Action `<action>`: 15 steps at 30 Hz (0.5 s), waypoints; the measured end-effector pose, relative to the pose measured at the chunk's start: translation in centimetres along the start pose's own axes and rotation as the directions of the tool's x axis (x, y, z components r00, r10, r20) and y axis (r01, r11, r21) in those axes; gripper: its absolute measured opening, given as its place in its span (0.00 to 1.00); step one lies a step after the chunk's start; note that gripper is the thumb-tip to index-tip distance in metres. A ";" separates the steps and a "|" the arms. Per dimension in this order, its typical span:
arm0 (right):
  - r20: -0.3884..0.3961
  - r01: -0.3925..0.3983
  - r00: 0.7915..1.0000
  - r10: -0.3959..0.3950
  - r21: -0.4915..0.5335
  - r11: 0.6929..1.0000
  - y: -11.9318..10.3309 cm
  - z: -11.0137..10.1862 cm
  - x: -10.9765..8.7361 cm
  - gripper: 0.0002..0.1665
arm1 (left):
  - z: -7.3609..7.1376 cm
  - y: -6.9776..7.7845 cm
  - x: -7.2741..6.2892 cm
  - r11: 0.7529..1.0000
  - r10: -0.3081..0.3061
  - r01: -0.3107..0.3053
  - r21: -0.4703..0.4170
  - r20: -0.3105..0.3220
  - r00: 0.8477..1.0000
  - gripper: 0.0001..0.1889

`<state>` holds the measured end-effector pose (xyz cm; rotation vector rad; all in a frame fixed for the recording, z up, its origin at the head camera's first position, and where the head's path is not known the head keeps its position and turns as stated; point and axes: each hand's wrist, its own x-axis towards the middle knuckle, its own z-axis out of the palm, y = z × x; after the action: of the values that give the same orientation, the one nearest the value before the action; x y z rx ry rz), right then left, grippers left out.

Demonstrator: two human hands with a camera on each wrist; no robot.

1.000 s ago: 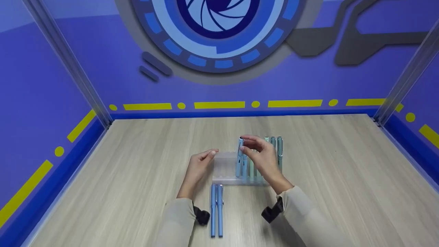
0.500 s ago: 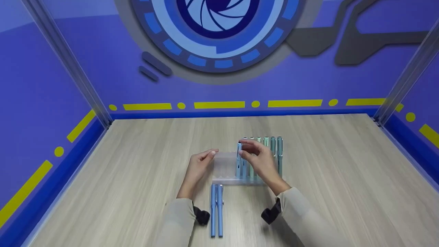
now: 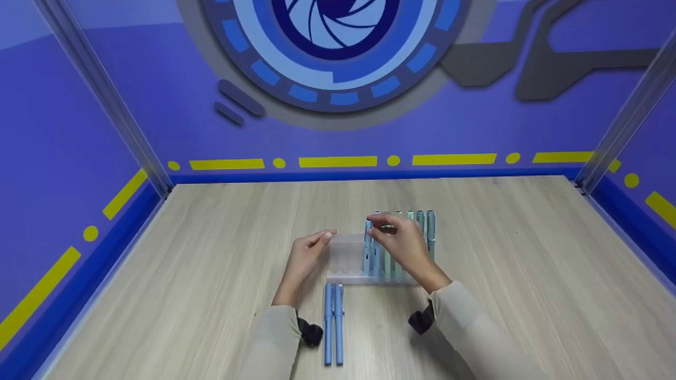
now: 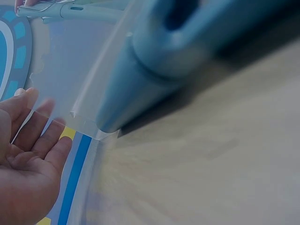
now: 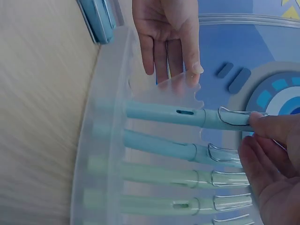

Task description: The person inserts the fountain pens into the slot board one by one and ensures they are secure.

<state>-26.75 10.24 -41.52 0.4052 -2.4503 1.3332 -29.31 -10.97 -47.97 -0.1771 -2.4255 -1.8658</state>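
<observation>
My right hand (image 3: 405,244) pinches the capped top of a light blue pen (image 3: 367,252) between thumb and fingers. In the right wrist view this pen (image 5: 159,112) stands in a slot of the clear plastic pen rack (image 3: 346,258), its lower end behind the front ledge. My left hand (image 3: 306,257) pinches the rack's upper left corner, thumb in front and fingers behind the see-through panel. To the right of the held pen, a second light blue pen (image 5: 161,144), pale green pens (image 5: 161,174) and dark green pens (image 3: 431,227) stand in a row, partly hidden by my right hand.
Two darker blue pens (image 3: 339,327) lie side by side on the wooden table (image 3: 211,253), in front of the rack's left part and beside the left wrist. Blue panelled walls (image 3: 338,142) enclose the table at the back and sides.
The light blue pen has come down a little and straightened in its slot, the right hand lowering with it. Since half a second ago only the right wrist has shifted slightly. The left hand stays put.
</observation>
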 end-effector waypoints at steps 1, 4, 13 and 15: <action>-0.002 0.021 1.000 -0.022 -0.028 0.999 -0.1 -0.1 0.0 0.17 | 0.0 0.0 0.0 1.000 0.003 -0.003 0.002 0.001 1.000 0.17; -0.008 0.088 0.996 -0.090 -0.125 0.988 -0.1 -0.2 0.2 0.15 | -0.1 0.0 0.0 1.000 0.004 -0.004 0.000 0.002 1.000 0.17; 0.014 0.271 0.960 -0.280 -0.304 0.913 0.5 -0.1 0.9 0.13 | -0.1 0.0 0.0 1.000 -0.017 0.017 0.012 0.007 1.000 0.18; 0.019 0.280 0.957 -0.290 -0.318 0.905 0.7 -0.1 1.1 0.13 | 0.0 0.0 0.0 1.000 -0.015 0.015 0.017 0.008 1.000 0.19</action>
<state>-27.99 10.55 -41.54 0.6260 -2.4088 0.8019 -29.29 -10.99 -47.94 -0.1663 -2.4534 -1.8537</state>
